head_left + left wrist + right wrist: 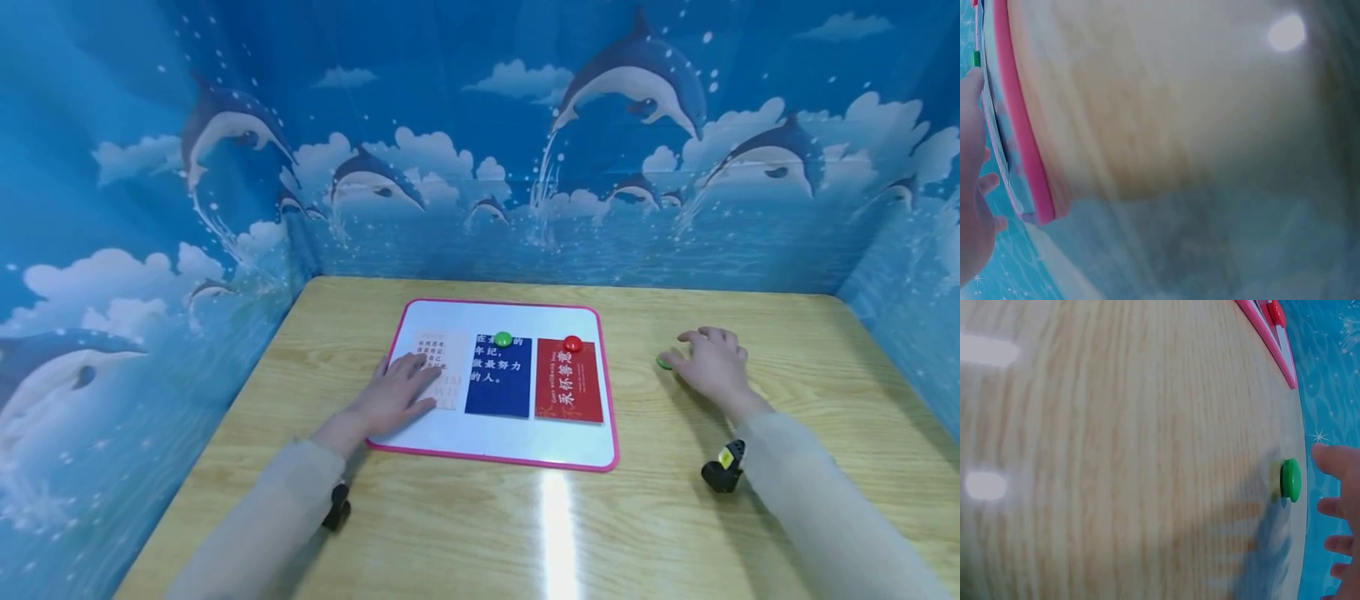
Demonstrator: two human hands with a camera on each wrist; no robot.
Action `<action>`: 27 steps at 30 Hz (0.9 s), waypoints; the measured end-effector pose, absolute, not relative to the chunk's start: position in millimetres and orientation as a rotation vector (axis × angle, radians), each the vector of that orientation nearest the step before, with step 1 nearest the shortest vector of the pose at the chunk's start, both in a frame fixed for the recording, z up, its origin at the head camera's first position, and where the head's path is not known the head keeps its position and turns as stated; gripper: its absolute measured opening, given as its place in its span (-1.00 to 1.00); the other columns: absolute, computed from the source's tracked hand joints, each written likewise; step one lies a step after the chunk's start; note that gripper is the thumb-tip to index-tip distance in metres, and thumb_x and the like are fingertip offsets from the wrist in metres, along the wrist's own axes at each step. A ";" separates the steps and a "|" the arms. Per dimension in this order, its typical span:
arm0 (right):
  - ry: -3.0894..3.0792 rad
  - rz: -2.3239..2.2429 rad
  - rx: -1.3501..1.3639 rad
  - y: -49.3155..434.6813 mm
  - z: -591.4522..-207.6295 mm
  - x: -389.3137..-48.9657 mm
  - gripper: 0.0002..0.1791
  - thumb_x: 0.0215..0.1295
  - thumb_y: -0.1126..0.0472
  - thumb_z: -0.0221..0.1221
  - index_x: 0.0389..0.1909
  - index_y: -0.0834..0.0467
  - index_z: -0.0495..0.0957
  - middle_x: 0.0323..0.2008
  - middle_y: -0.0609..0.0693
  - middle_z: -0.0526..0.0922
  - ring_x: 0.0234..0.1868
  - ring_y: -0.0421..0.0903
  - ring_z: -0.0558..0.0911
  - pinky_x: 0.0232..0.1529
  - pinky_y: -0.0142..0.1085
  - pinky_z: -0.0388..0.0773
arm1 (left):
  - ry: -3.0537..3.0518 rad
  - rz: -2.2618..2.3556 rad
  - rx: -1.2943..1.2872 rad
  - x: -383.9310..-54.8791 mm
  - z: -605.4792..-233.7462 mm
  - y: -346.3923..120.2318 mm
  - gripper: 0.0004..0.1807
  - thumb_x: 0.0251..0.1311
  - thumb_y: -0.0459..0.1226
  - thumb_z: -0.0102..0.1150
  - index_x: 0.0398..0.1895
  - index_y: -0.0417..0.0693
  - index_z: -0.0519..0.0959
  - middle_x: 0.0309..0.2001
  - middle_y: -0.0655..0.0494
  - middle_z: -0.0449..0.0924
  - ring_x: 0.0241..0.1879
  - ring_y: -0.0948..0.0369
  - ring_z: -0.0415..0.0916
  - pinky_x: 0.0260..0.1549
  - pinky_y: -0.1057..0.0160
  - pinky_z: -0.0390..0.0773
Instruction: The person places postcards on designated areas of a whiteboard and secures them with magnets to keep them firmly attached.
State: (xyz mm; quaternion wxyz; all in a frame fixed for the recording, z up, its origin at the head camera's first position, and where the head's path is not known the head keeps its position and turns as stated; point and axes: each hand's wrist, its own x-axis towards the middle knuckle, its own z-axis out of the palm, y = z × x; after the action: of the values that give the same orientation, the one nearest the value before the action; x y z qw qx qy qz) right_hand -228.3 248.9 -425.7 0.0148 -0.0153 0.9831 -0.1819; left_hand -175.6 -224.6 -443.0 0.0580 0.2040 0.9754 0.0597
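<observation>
A small whiteboard (487, 312) with a pink rim lies flat on the table. Three printed cards lie in a row on it: a pale card (433, 342), a blue card (498, 398) and a red card (585, 392). One green round magnet (503, 338) sits on the blue card's top edge, and a red round magnet (573, 343) on the red card's. My left hand (393, 398) lies over the pale card's left part with fingers extended. To the right of the board, my right hand (708, 367) hovers by a loose green magnet (1290, 480), fingers loosely bent and apart from it.
The wood-grain table (450, 525) carries the board near its middle. A blue dolphin-print curtain (480, 233) hangs along the back and both sides. Black wrist devices sit under both sleeves, the right one (723, 468) with a yellow mark.
</observation>
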 end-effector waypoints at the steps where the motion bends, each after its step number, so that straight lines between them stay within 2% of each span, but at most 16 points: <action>1: 3.053 -0.556 -0.048 249.3 -426.1 -228.4 -0.27 0.27 -0.16 0.06 0.15 0.41 0.33 0.25 0.53 0.09 0.25 0.52 -0.02 0.11 0.36 -0.03 | 2.954 0.165 0.616 -175.3 -443.3 -224.3 -0.35 0.32 0.17 -0.19 0.42 0.19 0.14 0.44 -0.08 0.05 0.44 -0.09 -0.06 0.35 -0.28 -0.17; 15: 3.027 -0.445 -0.028 252.1 -432.8 -230.2 -0.23 0.17 -0.19 0.13 0.14 0.39 0.35 0.23 0.56 0.08 0.23 0.54 -0.03 0.08 0.38 0.01 | 2.963 0.140 0.667 -173.5 -443.4 -223.1 -0.37 0.34 0.14 -0.23 0.41 0.13 0.17 0.44 -0.02 0.09 0.45 -0.06 -0.06 0.39 -0.19 -0.17; 27: 3.017 -0.470 -0.026 250.8 -434.9 -231.5 -0.33 0.18 -0.10 0.16 0.09 0.38 0.39 0.24 0.55 0.08 0.25 0.53 -0.03 0.08 0.39 -0.01 | 2.959 0.123 0.608 -175.3 -446.1 -221.9 -0.39 0.32 0.15 -0.16 0.38 0.18 0.22 0.40 0.01 0.17 0.41 0.02 0.08 0.38 -0.21 -0.12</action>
State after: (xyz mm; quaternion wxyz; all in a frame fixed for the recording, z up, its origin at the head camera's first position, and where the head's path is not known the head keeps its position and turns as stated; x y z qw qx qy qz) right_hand -231.5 250.8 -434.9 0.0440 -0.0084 0.9871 -0.1539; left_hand -175.3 -221.9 -446.1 0.0590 0.2007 0.9770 0.0406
